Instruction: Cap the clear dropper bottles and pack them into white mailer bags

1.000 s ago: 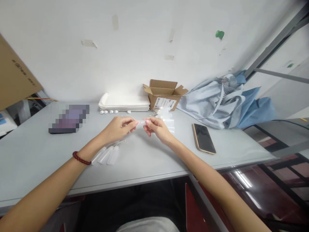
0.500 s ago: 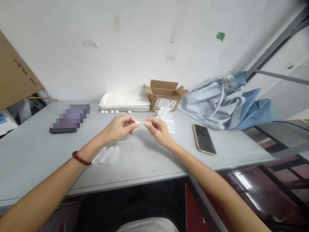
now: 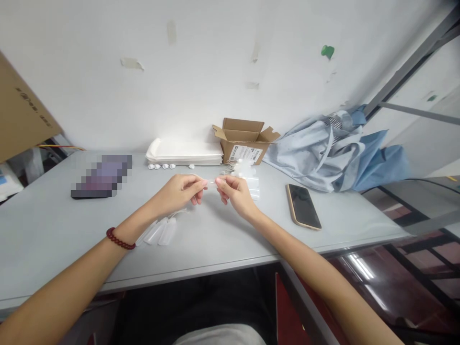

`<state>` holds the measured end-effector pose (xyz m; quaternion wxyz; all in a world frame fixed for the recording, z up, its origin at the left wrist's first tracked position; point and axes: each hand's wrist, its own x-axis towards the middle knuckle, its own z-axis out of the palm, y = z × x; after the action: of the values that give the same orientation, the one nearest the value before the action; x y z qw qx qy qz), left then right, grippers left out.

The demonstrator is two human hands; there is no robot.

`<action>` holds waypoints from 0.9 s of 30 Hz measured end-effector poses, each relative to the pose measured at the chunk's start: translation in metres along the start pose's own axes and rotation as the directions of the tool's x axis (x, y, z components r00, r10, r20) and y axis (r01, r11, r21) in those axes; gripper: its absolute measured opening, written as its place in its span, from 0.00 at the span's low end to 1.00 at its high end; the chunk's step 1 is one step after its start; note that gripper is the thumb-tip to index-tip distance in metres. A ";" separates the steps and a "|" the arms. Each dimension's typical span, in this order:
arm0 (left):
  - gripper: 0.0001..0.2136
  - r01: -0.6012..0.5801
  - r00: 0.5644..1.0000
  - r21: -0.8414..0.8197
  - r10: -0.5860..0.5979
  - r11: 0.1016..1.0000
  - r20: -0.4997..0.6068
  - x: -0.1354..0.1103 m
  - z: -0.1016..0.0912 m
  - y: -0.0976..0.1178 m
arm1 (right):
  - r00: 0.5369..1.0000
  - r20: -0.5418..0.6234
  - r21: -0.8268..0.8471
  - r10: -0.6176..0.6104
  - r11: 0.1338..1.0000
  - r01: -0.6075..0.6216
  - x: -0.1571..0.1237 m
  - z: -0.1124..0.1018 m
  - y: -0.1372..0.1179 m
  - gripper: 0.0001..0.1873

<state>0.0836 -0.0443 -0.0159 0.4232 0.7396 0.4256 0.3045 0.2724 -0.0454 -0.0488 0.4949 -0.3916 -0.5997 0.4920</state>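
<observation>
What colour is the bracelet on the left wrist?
The bracelet is dark red, with a braided or beaded look; the head view, the only one, shows it best.

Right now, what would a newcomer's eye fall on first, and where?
The left hand and right hand hold a small clear piece between them over the middle of the grey table. Beyond them, an open cardboard box stands by the wall, with crumpled blue fabric right of it.

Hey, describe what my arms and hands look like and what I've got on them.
Both forearms are bare. Your left hand has a dark red, braided-looking bracelet at the wrist; your right hand is ungloved too, its wrist unadorned.
</observation>
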 end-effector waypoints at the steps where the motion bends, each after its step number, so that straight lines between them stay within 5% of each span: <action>1: 0.17 0.021 1.000 -0.048 -0.020 0.999 0.015 0.000 -0.001 0.000 | 0.999 -0.010 -0.065 -0.042 0.997 0.041 -0.001 0.000 0.001 0.18; 5: 0.19 0.137 0.990 -0.226 -0.129 0.964 0.052 0.002 -0.004 0.000 | 0.955 0.051 -0.357 -0.293 0.888 0.291 -0.004 -0.001 0.001 0.13; 8: 0.18 0.165 0.986 -0.267 -0.148 0.949 0.083 0.001 -0.005 0.001 | 0.930 0.119 -0.442 -0.348 0.820 0.363 -0.005 -0.002 0.001 0.12; 11: 0.18 0.096 0.993 -0.203 -0.080 0.974 0.084 -0.001 -0.005 0.004 | 0.960 0.099 -0.391 -0.260 0.877 0.278 -0.004 -0.001 0.001 0.14; 15: 0.17 -0.010 1.000 0.019 0.011 1.000 -0.019 -0.003 0.001 0.006 | 0.996 0.091 -0.080 -0.010 0.997 0.017 0.001 -0.003 0.002 0.20; 18: 0.16 -0.071 0.995 0.167 0.082 0.983 -0.057 -0.004 0.007 0.005 | 0.967 0.199 0.090 0.160 0.980 -0.180 0.006 -0.006 -0.001 0.24; 21: 0.16 -0.090 0.992 0.239 0.107 0.967 -0.059 -0.002 0.011 0.000 | 0.944 0.262 0.052 0.201 0.974 -0.222 0.011 -0.012 -0.004 0.25; 24: 0.16 -0.056 0.992 0.283 0.086 0.957 -0.095 0.003 0.007 -0.006 | 0.983 0.173 -0.178 0.055 0.984 -0.024 0.017 -0.020 -0.002 0.23; 27: 0.15 -0.007 0.984 0.385 0.076 0.923 -0.164 0.010 -0.011 -0.018 | 0.974 -0.005 -0.527 -0.228 0.828 0.192 0.025 -0.036 0.004 0.18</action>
<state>0.0722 -0.0257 -0.0261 0.2251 0.7871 0.4966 0.2884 0.3026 -0.0131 -0.0466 0.4406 -0.4596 -0.7331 0.2393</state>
